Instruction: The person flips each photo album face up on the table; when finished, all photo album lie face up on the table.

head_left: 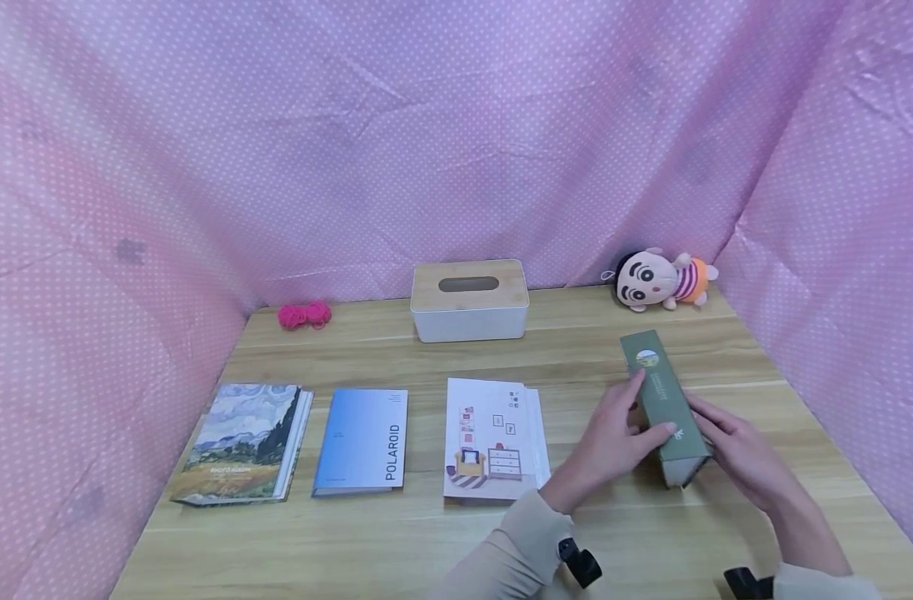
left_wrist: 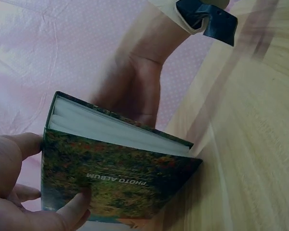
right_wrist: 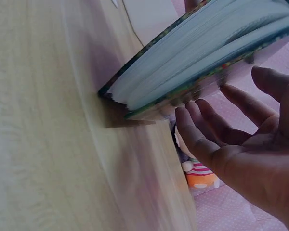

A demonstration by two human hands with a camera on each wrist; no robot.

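Observation:
A thick photo album (head_left: pixel 670 400) with a green spine stands tilted on the table, spine upward, between both hands. My left hand (head_left: pixel 610 437) holds its left side, thumb on the spine and fingers against the printed cover. That cover (left_wrist: pixel 120 178) shows dark foliage and upside-down lettering in the left wrist view. On the opposite side, my right hand (head_left: pixel 745 450) supports the other cover. Its fingertips (right_wrist: pixel 183 113) touch that cover, fingers spread and slightly bent. White page edges (right_wrist: pixel 202 53) show between the covers, and a lower corner is down at the tabletop.
Left of the hands lie a white illustrated album (head_left: pixel 494 437), a blue Polaroid album (head_left: pixel 362 442) and a landscape-covered photo album (head_left: pixel 239 446). Along the back are pink yarn (head_left: pixel 304 315), a wood-topped tissue box (head_left: pixel 469 321) and a plush doll (head_left: pixel 662 279). Pink dotted cloth (head_left: pixel 456 150) surrounds the table.

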